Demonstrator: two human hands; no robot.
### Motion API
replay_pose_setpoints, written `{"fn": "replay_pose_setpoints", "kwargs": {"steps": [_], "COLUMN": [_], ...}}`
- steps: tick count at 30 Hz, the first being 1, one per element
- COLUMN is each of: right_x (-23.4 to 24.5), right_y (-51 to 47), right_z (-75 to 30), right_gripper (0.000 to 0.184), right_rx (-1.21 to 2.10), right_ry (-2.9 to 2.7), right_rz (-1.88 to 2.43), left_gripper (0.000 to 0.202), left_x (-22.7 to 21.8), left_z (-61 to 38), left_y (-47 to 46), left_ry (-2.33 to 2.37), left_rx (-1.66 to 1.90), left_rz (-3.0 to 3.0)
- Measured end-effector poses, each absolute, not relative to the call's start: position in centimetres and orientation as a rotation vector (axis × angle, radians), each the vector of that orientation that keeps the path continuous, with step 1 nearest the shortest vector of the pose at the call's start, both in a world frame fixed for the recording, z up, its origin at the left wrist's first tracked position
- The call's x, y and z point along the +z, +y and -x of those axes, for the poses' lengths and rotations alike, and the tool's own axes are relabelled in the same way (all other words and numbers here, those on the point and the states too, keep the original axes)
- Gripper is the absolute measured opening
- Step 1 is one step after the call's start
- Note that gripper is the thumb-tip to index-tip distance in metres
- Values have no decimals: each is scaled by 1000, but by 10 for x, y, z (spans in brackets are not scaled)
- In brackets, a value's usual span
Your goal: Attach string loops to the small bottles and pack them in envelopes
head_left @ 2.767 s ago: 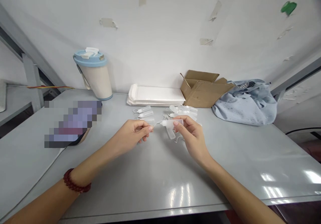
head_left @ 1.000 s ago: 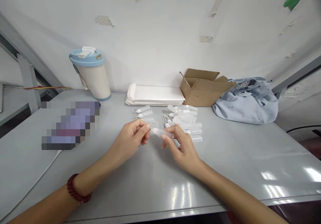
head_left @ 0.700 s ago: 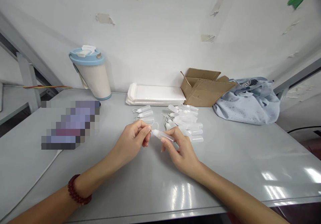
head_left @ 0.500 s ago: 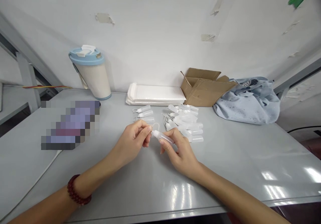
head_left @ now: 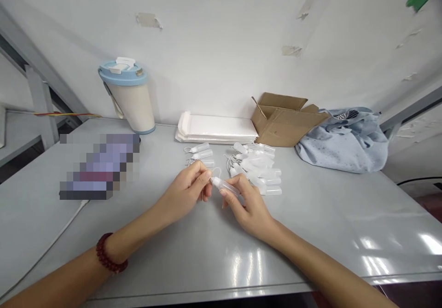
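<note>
Between the fingers and thumb of my right hand (head_left: pixel 250 206) is a small translucent squeeze bottle (head_left: pixel 226 186), tilted with its white nozzle end towards the left. My left hand (head_left: pixel 191 186) pinches at the nozzle tip, where a thin looped strap (head_left: pixel 216 171) arches up; the fingertips hide the end piece itself. Just behind my left hand, a few similar bottles (head_left: pixel 202 154) lie on their sides in a short column. Beyond my right hand is a larger loose heap of such bottles (head_left: pixel 257 163), their straps bunched on its left side.
Against the wall stand a cream tumbler (head_left: pixel 133 107) with a blue lid, a stack of flat white boxes (head_left: pixel 217 127), an open cardboard box (head_left: pixel 290 126) and a light blue cloth bag (head_left: pixel 341 144). A blurred-out device (head_left: pixel 100 167) with a white cable (head_left: pixel 51 243) lies left on the grey table (head_left: pixel 179 262).
The view has shifted slightly. Both hands keep their hold on the same bottle, with hardly any movement between them.
</note>
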State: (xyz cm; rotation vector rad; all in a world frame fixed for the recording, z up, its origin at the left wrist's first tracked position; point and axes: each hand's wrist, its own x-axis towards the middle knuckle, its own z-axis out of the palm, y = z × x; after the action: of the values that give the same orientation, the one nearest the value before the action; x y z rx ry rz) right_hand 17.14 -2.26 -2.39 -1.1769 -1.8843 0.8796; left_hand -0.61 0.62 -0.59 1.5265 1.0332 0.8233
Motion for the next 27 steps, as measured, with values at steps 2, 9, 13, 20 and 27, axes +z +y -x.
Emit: {"fn": "replay_pose_setpoints", "kwargs": {"steps": [2, 9, 13, 20, 27], "right_x": [-23, -19, -20, -26, -26], "right_y": [-22, -21, -21, -21, -20], "right_z": [-172, -172, -173, -173, -175], "right_gripper": [13, 16, 17, 21, 22], "right_rx": [867, 824, 786, 603, 524], "right_ry": [-1870, -1850, -1836, -1922, -1935], "right_rz": [1179, 1224, 1238, 1247, 1204], "left_gripper": [29, 34, 26, 29, 31], "left_x": [-4, 1, 5, 2, 1], "left_z": [7, 10, 11, 12, 11], "left_y": [8, 10, 9, 9, 11], "left_ry": [1041, 1115, 1144, 1107, 1049], "left_rx": [827, 853, 811, 827, 840], "left_rz": [-1473, -1394, -1508, -1454, -1282]}}
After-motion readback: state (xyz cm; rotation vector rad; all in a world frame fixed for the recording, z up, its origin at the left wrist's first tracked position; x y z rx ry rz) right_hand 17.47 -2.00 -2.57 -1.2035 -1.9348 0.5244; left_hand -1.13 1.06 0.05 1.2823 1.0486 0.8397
